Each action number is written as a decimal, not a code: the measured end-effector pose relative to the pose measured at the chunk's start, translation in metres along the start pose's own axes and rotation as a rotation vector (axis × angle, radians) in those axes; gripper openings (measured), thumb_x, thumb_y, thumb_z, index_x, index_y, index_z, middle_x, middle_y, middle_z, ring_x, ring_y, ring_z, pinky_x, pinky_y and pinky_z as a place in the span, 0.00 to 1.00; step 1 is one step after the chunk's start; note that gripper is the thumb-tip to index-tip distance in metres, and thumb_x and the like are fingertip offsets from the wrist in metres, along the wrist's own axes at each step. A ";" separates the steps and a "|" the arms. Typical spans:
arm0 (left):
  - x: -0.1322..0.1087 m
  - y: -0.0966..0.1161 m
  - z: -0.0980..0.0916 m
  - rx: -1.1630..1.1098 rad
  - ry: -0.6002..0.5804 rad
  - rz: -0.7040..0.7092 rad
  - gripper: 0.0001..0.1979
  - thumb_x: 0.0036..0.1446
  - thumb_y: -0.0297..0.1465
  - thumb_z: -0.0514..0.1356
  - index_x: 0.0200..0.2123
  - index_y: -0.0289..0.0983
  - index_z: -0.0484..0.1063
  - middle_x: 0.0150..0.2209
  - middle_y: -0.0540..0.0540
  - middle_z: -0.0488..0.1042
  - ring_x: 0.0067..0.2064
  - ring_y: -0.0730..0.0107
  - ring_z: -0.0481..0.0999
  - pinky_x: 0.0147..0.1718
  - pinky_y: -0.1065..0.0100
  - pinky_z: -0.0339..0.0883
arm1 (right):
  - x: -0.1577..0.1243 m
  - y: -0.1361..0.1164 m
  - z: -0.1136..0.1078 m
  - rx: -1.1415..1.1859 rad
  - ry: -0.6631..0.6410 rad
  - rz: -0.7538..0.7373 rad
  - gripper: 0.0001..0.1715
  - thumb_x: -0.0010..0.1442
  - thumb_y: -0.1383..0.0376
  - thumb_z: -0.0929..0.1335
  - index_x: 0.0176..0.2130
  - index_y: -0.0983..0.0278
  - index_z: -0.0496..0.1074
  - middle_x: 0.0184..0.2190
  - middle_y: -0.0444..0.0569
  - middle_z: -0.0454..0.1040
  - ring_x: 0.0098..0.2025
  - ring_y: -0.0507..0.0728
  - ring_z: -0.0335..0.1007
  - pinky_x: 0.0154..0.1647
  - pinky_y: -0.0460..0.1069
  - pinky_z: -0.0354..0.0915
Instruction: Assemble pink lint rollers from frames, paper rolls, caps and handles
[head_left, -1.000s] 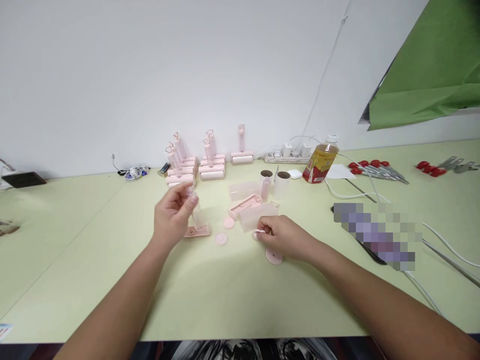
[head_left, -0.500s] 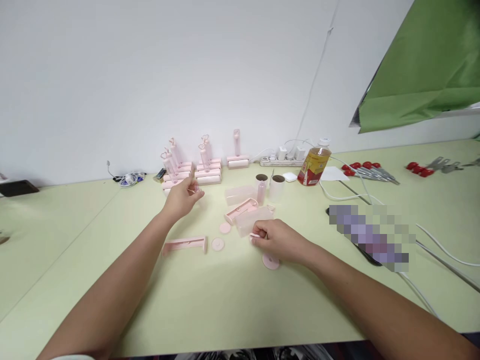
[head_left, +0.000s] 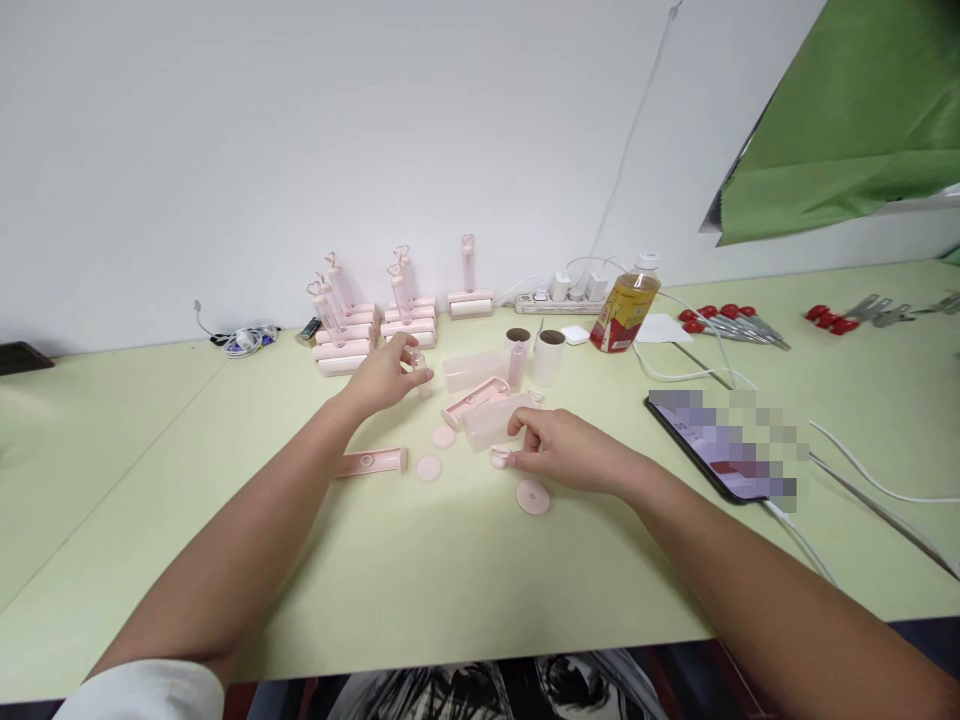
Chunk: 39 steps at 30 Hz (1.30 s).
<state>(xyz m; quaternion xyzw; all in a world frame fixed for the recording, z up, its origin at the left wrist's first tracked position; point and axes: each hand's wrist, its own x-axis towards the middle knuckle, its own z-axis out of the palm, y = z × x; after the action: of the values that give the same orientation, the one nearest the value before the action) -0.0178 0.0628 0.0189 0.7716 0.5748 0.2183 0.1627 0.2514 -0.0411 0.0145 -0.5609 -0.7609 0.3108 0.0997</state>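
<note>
Clear tube (head_left: 424,391) — part-hidden (faint)

Likely assembly workspace: pale green table (head_left: 420,580), rows of pink roller units (head_left: 343,352), loose pink discs (head_left: 533,497), power strip (head_left: 534,304).

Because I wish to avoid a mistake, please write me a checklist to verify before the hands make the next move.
1. Left hand at the small clear plastic tube: ok.
2. Right hand firmly gripping the small pale-pink plastic cap: cannot tell; the thumb is at it, the index finger apart.
3. Round pink plastic disc nearest the right hand lying flat: ok.
4. Long pink plastic holder fully visible: not ok; the left forearm covers one end.
5. Clear plastic bottle with yellow-red label capped: ok.
</note>
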 end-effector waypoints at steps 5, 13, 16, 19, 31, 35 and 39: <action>-0.015 0.006 -0.013 0.049 0.025 0.008 0.34 0.56 0.50 0.56 0.61 0.39 0.55 0.51 0.37 0.72 0.40 0.58 0.76 0.34 0.63 0.66 | -0.012 0.000 -0.006 -0.245 -0.143 0.023 0.15 0.49 0.54 0.71 0.30 0.60 0.67 0.28 0.45 0.72 0.26 0.55 0.64 0.23 0.48 0.49; -0.084 0.036 -0.024 0.033 0.306 0.174 0.11 0.62 0.37 0.53 0.38 0.39 0.72 0.26 0.50 0.73 0.26 0.72 0.69 0.26 0.70 0.60 | -0.021 -0.013 0.015 -0.335 -0.197 -0.172 0.07 0.49 0.65 0.68 0.29 0.61 0.63 0.26 0.45 0.71 0.27 0.54 0.63 0.24 0.47 0.48; -0.114 0.048 -0.011 -0.032 0.086 0.341 0.10 0.63 0.35 0.53 0.37 0.39 0.72 0.28 0.50 0.75 0.28 0.73 0.71 0.28 0.71 0.61 | -0.022 -0.018 0.018 -0.243 -0.201 -0.204 0.08 0.50 0.63 0.69 0.29 0.62 0.65 0.25 0.44 0.69 0.26 0.52 0.61 0.24 0.47 0.50; -0.131 0.054 0.011 -0.038 -0.138 0.645 0.12 0.61 0.40 0.57 0.41 0.40 0.71 0.30 0.49 0.75 0.29 0.72 0.73 0.28 0.70 0.61 | -0.022 -0.022 0.021 0.086 -0.270 -0.210 0.13 0.52 0.57 0.71 0.32 0.62 0.67 0.24 0.40 0.66 0.24 0.50 0.59 0.23 0.45 0.51; -0.125 0.026 -0.006 -0.200 0.114 0.542 0.09 0.60 0.34 0.54 0.36 0.39 0.73 0.25 0.47 0.73 0.24 0.73 0.69 0.25 0.70 0.62 | -0.022 -0.024 0.030 0.280 -0.235 -0.255 0.13 0.54 0.59 0.70 0.37 0.63 0.69 0.29 0.42 0.71 0.27 0.50 0.64 0.26 0.44 0.57; -0.116 0.002 -0.035 -0.115 0.035 0.221 0.10 0.57 0.36 0.55 0.36 0.39 0.73 0.28 0.48 0.73 0.26 0.71 0.68 0.25 0.70 0.62 | -0.023 -0.026 0.031 0.008 -0.199 -0.330 0.14 0.52 0.61 0.70 0.39 0.62 0.72 0.34 0.45 0.74 0.31 0.53 0.66 0.29 0.46 0.56; -0.109 -0.009 -0.038 -0.007 -0.201 0.097 0.12 0.54 0.40 0.59 0.39 0.41 0.74 0.37 0.46 0.76 0.36 0.63 0.74 0.31 0.68 0.67 | -0.022 -0.028 0.032 -0.054 -0.237 -0.339 0.12 0.52 0.63 0.69 0.39 0.62 0.71 0.33 0.45 0.74 0.31 0.53 0.65 0.28 0.46 0.54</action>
<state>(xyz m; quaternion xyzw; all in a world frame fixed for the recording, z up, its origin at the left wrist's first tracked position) -0.0717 -0.0391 0.0308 0.8160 0.5168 0.1494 0.2114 0.2212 -0.0774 0.0099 -0.3867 -0.8589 0.3328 0.0451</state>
